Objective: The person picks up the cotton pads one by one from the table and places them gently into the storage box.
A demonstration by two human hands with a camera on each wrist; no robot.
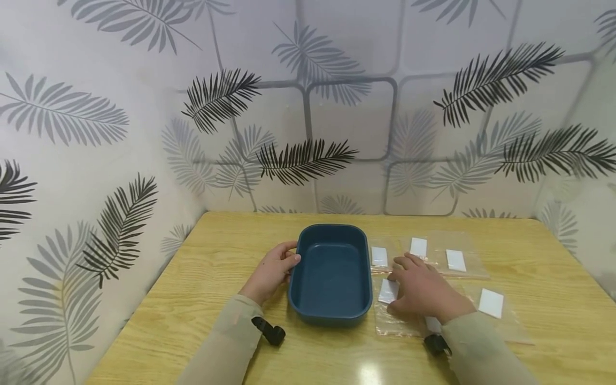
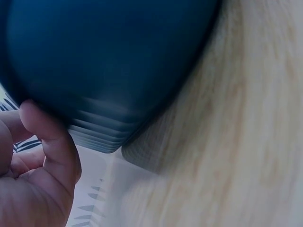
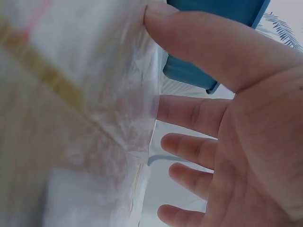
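A dark blue rectangular plastic tub (image 1: 331, 319) with rounded corners stands on the table, its inside bare. My left hand (image 1: 274, 270) holds its left side, the thumb at the rim and the other fingers lower against the outer wall, partly hidden. To the tub's right lie several clear plastic bags (image 1: 512, 321) with white rectangular patches. Over the nearer ones is my right hand (image 1: 425, 289), fingers spread and slightly bent. In the right wrist view its thumb and index fingertip meet the clear plastic (image 3: 118, 94), with no pinch visible.
The bags lie flat in two rows, some overlapping. A light wood table (image 1: 202, 299) carries everything. Walls with a leaf pattern (image 1: 308, 160) rise behind it and at both sides. Each wrist wears a black strap with a small device (image 1: 274, 335).
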